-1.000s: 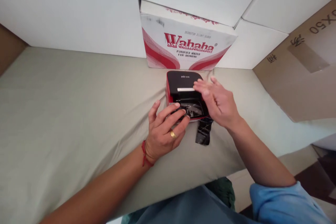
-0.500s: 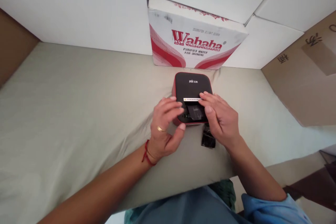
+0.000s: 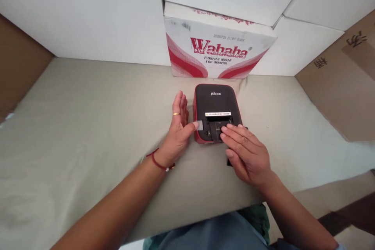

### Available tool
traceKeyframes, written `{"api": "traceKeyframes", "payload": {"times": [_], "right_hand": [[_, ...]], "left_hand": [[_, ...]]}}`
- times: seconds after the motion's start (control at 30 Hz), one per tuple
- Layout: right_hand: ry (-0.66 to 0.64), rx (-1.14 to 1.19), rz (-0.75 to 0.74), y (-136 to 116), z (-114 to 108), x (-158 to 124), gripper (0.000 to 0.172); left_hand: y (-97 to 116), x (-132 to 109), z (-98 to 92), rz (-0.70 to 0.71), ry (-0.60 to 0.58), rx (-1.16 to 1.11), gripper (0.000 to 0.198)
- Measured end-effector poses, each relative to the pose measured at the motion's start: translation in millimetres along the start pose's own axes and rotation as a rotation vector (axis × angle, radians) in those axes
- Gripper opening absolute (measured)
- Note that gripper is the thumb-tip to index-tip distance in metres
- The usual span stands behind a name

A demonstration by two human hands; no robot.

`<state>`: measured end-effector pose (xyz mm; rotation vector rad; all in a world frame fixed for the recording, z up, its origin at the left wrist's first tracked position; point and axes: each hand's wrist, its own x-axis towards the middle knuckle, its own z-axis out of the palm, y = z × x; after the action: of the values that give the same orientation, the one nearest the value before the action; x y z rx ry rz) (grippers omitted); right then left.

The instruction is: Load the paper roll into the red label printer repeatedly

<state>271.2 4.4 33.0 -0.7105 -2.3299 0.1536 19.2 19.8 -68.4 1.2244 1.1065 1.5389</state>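
A small black label printer (image 3: pixel 216 100) with red sides lies on the cloth-covered surface, a white warning strip across its top. From the slot under that strip comes a dark, glossy piece of film or label (image 3: pixel 216 129). My right hand (image 3: pixel 249 152) rests on this piece with its fingers stretched out and together. Beside the printer's left side stands my left hand (image 3: pixel 179 129), fingers extended upright. Its thumb tip touches a small grey square piece (image 3: pixel 199 125) at the printer's left front. Partly hidden under my right hand is a black object (image 3: pixel 229 162).
Behind the printer stands a white and red Wahaha water carton (image 3: pixel 218 56), with white boxes (image 3: pixel 111 19) around it. Brown cardboard boxes (image 3: pixel 336 93) border the right and left sides. A pale cloth (image 3: pixel 96 125) covers the surface.
My left hand has moved from over the printer's front left corner to its side, fingers straightened. A grey square now shows at its thumb. My right hand has slid down onto the film.
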Motion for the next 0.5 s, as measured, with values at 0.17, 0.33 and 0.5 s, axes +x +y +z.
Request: {"api": "traceKeyframes", "payload": {"times": [0.17,0.33,0.5], "right_hand": [[-0.056,0.014,-0.015,-1.3,-20.0,17.0,0.040],[-0.162,0.011,0.285,17.0,-42.5,68.5,0.032],[-0.554,-0.289,0.300,39.7,-17.4,138.1,0.028]], "left_hand": [[-0.3,0.6,-0.7,-0.008,-0.038,-0.012,0.112],[-2.6,1.6,1.9,-0.016,-0.045,-0.053,0.103],[-1.8,3.3,6.9,-0.050,-0.003,-0.105,0.101]]}}
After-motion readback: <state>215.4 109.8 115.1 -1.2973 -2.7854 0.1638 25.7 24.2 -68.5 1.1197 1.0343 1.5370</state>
